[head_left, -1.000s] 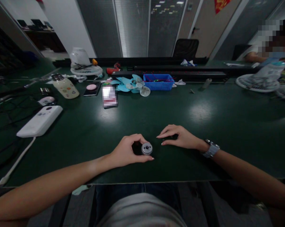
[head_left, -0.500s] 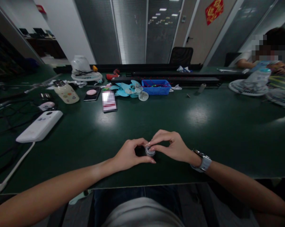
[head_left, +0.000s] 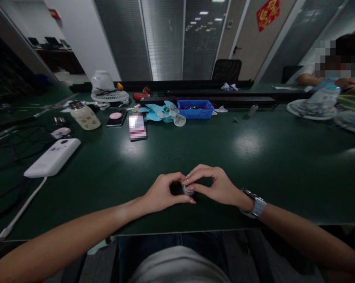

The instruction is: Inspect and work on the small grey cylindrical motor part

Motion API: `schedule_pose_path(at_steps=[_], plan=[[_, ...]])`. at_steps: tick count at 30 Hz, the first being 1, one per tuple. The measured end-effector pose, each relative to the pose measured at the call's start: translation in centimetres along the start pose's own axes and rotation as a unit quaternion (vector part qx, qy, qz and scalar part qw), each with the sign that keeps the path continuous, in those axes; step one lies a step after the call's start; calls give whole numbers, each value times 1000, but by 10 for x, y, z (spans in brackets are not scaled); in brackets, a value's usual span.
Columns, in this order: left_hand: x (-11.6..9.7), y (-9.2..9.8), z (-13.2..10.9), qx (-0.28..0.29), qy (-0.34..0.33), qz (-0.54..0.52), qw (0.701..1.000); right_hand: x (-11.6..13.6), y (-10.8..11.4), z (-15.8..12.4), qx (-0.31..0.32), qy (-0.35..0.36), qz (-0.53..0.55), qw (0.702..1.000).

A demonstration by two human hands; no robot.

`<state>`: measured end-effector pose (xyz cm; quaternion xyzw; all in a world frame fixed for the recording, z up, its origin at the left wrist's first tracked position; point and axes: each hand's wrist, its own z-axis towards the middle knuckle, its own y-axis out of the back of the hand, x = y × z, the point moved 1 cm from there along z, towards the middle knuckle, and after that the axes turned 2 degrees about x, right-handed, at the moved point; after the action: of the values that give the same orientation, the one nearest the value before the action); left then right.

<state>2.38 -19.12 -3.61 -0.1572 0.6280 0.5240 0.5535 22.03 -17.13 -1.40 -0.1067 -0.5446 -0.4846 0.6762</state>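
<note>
A small round silvery metal part [head_left: 188, 191] stands upright on the dark green table, close to the front edge. My left hand [head_left: 161, 192] curves round it from the left, index finger at the far side and thumb along the near side. From the right, my right hand [head_left: 211, 184] has its thumb and fingertips pinched together at the part's top. These fingertips hide much of the top, so I cannot make out whether a smaller piece lies between them. A watch [head_left: 255, 204] with a grey strap is on my right wrist.
White power bank [head_left: 53, 159] with a cable, patterned bottle [head_left: 85, 116] and phone [head_left: 116, 118] lie left. Farther back are blue fan blades [head_left: 156, 112], a blue bin [head_left: 196, 110] and a small cylinder [head_left: 252, 111]. A co-worker [head_left: 309, 76] sits at the far right.
My right fingertips have shifted slightly over the metal part and cover more of its top. The left hand keeps its curve round it. The whole view has moved a little.
</note>
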Motion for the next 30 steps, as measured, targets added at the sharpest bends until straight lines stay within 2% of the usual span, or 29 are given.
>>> schedule_pose_path(at_steps=[5,13,18,20,24,27,30], plan=[[0,0,0,0,-6,4,1000,-1,0,-3,-3,8,-5,1000],[0,-1,1,-1,0,-2,1000,-1,-5,1,-59,-9,-21,998],[-1,0,0,3,0,-3,1000,-8,21,-4,-71,25,24,997],[-2,1,0,10,7,-7,1000,-16,36,-8,-31,18,-18,999],[-2,3,-1,11,14,-6,1000,-33,53,-11,122,-28,-130,984],[-2,3,-2,6,14,1,1000,-42,56,-9,163,-32,-145,975],[-1,2,-1,4,17,0,1000,-42,52,-6,170,-24,-151,974]])
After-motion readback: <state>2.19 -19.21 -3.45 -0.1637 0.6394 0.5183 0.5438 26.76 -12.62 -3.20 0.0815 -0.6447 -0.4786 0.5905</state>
